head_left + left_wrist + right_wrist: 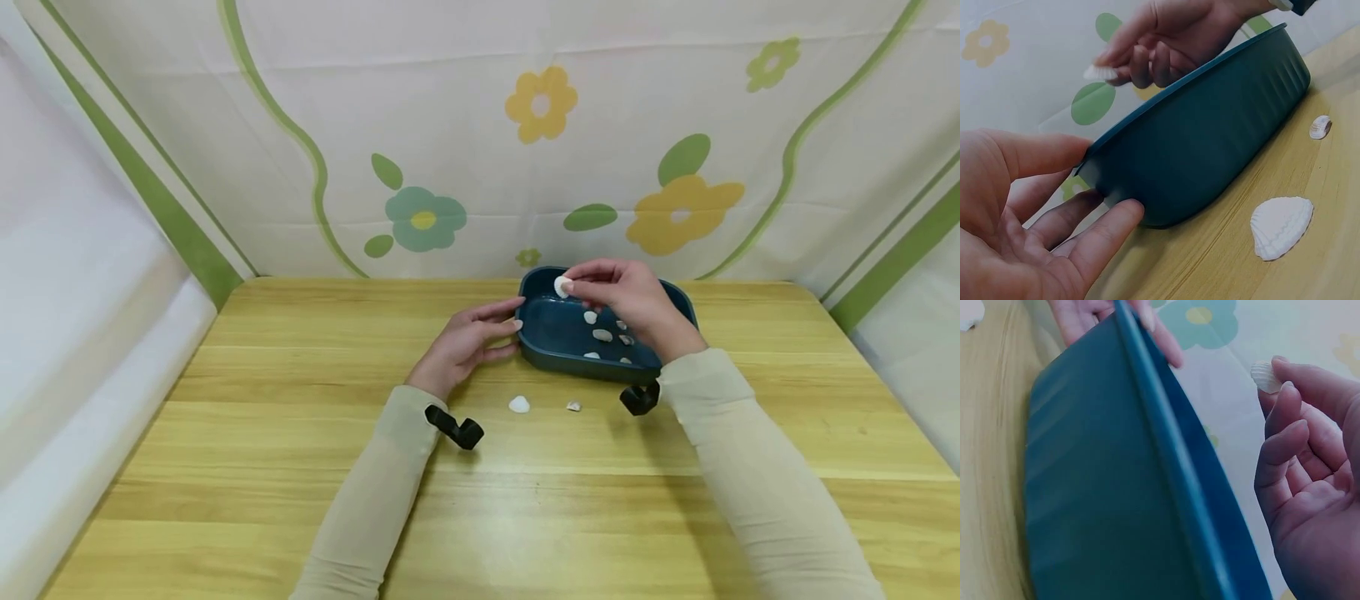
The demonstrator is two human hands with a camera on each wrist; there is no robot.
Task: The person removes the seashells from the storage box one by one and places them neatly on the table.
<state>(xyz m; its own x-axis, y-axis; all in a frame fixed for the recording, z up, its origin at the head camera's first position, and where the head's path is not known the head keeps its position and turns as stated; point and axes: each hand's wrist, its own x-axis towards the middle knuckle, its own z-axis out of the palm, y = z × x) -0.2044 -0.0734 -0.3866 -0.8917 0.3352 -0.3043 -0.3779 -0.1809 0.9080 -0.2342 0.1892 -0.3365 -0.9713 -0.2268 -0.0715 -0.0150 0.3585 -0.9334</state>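
A white ribbed seashell (561, 287) is pinched between the thumb and fingertips of my right hand (630, 300), held up over the left part of a dark teal tray (555, 362). In the right wrist view the pinched seashell (1265, 376) shows clear of the tray's wall (1097, 462). My left hand (468, 337) touches the tray's left end with spread, fairly straight fingers; the left wrist view shows fingertips (1127, 211) against its outer side and others at the rim. Several small shells (602, 335) lie inside the tray, partly hidden by my right hand and wrist.
In front of the tray, a white fan-shaped shell (519, 404) and a smaller shell (573, 407) lie on the wooden table (300, 467). A flowered cloth (465, 108) hangs close behind the tray. Black mounts (457, 429) stick out from both sleeves.
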